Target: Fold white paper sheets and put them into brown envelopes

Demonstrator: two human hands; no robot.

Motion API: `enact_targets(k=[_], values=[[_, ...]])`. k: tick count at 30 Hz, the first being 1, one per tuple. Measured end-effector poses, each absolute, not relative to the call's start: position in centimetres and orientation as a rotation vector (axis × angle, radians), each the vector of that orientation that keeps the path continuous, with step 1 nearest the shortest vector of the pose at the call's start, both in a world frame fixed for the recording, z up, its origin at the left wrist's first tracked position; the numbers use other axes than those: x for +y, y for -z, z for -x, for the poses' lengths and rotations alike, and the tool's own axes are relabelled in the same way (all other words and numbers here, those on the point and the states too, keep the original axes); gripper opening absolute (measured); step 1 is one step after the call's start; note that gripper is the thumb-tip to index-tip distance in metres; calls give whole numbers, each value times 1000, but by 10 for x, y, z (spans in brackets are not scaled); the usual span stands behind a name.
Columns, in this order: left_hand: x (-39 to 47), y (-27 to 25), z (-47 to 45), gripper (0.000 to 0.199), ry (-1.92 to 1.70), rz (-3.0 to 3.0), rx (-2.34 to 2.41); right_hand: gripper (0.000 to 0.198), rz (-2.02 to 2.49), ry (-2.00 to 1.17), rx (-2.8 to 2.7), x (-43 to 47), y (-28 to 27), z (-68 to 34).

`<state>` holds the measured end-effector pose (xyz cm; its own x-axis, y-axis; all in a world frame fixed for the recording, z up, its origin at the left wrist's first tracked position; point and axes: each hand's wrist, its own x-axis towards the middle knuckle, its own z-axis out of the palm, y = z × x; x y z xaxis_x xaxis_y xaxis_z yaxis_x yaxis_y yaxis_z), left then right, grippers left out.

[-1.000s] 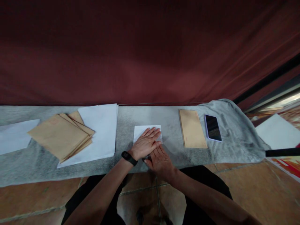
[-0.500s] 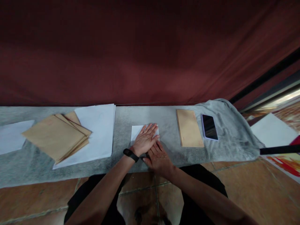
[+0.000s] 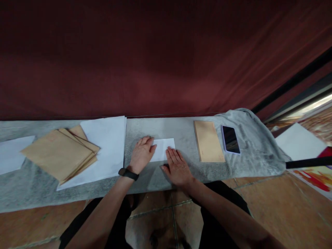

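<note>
A small white folded paper point(image 3: 163, 149) lies flat on the grey cloth in front of me. My left hand point(image 3: 142, 153), with a black band on its wrist, rests over the paper's left end, fingers stretched out and thumb apart. On the paper's right end lie the fingertips of my right hand point(image 3: 177, 166), its fingers straight and its palm down. Neither hand grips anything. What lies under the left palm is hidden.
Left of my hands, several brown envelopes point(image 3: 58, 152) lie fanned over large white sheets point(image 3: 111, 138). Another white sheet point(image 3: 12, 154) is at the far left. To the right are a stack of brown envelopes point(image 3: 209, 141) and a phone point(image 3: 230, 139). A dark red curtain point(image 3: 160, 69) hangs behind.
My left hand has slid left, off the paper's middle and away from the right hand, uncovering more of the paper. My right hand stays near the paper's right end.
</note>
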<state>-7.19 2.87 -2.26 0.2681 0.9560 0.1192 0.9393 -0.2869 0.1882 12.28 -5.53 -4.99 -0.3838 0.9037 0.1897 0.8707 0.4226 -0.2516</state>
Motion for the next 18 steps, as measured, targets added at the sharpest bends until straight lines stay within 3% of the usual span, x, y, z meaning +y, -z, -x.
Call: enact_targets(k=[5,10,18], values=[[39,19,73,32,-337,-2387,1857,62,1557,-166,-2401,-49,44,-113],[42,15,78,8,-411,-2223,1804,62,1515,-213,-2459,-45,39,-109],[35,3,89,21,-832,-1106,1301,68,1471,-339,-2411,-39,30,-105]])
